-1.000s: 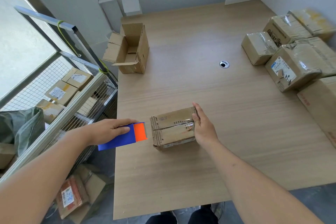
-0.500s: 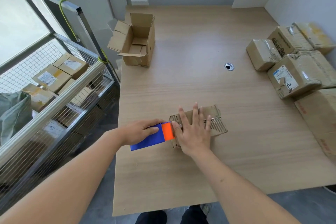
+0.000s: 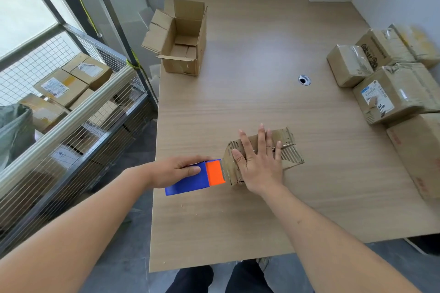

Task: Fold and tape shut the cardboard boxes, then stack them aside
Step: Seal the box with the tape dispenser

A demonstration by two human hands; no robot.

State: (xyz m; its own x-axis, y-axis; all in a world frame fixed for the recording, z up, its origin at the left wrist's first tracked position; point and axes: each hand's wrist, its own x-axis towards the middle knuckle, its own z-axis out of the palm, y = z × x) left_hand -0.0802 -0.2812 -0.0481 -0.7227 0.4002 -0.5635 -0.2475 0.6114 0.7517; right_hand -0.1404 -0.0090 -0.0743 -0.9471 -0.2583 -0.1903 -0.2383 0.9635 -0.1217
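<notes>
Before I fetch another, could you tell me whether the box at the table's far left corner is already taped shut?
No, the far box stands open, flaps spread, inside visible.

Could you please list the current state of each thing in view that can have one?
small box: closed, flat under the right hand
right hand: fingers straight, pressing the box top
left hand: grips the tape dispenser
tape dispenser: orange end against the box's left side
open box: flaps up, untaped
taped boxes: sealed, grouped at the table's right edge
</notes>
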